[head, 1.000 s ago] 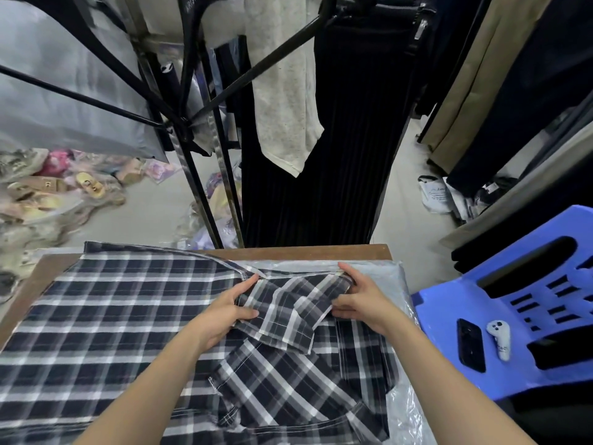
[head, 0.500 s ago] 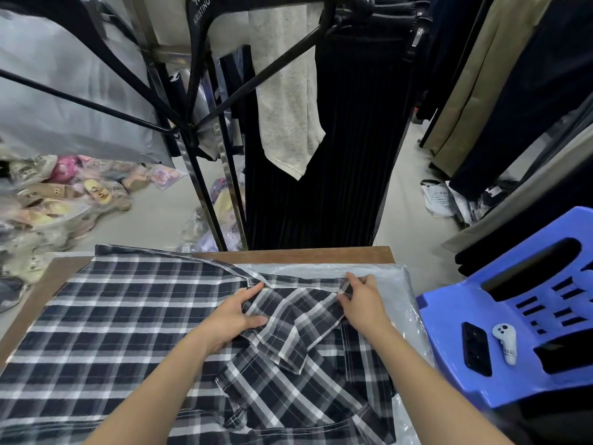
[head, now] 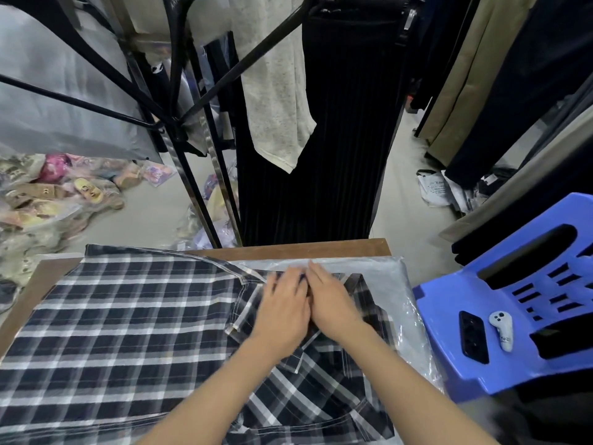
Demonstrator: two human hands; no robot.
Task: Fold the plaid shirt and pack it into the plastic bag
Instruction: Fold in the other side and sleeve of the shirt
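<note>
Wooden tabletop (head: 305, 247) carries the plaid shirt (head: 122, 322), spread across its left and middle. Left hand (head: 282, 311) and right hand (head: 332, 305) lie flat, fingers extended, touching side by side on its bunched collar end, which overlaps the plastic bag (head: 390, 281) at right.

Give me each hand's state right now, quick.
Left hand: open, fingers flat, pressing the plaid shirt near its collar.
Right hand: open, fingers flat on the same folded part, beside the left hand.
</note>
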